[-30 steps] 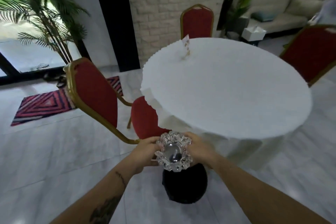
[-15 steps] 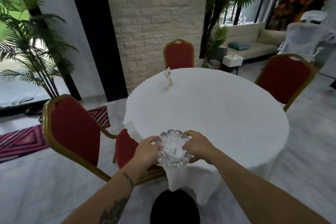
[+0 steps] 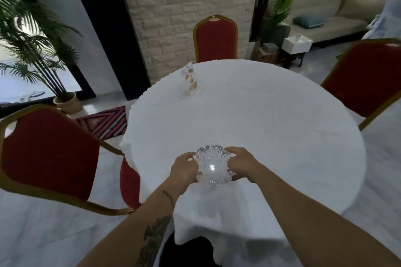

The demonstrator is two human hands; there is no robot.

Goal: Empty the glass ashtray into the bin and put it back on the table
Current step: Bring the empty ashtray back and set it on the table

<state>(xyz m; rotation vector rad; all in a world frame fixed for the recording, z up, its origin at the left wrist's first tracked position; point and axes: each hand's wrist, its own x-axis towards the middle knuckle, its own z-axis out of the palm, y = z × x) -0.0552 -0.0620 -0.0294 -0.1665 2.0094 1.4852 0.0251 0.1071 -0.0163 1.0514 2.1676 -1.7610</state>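
Note:
The clear glass ashtray (image 3: 211,166), with a scalloped rim, is upright over the near edge of the round table (image 3: 271,128), which wears a white cloth. My left hand (image 3: 184,169) grips its left side and my right hand (image 3: 240,165) grips its right side. Its bowl looks empty. I cannot tell whether it touches the cloth. The black bin (image 3: 191,251) stands on the floor below the table's near edge, partly hidden by the hanging cloth and my left forearm.
Red chairs with gold frames stand at the left (image 3: 50,156), far side (image 3: 214,39) and right (image 3: 366,80) of the table. A small card stand (image 3: 189,78) is on the table's far left. A potted palm (image 3: 36,50) and striped rug (image 3: 104,121) lie left.
Both hands have carried the ashtray up from above the bin and forward over the table's near edge. The view has shifted so the bin now sits at the bottom.

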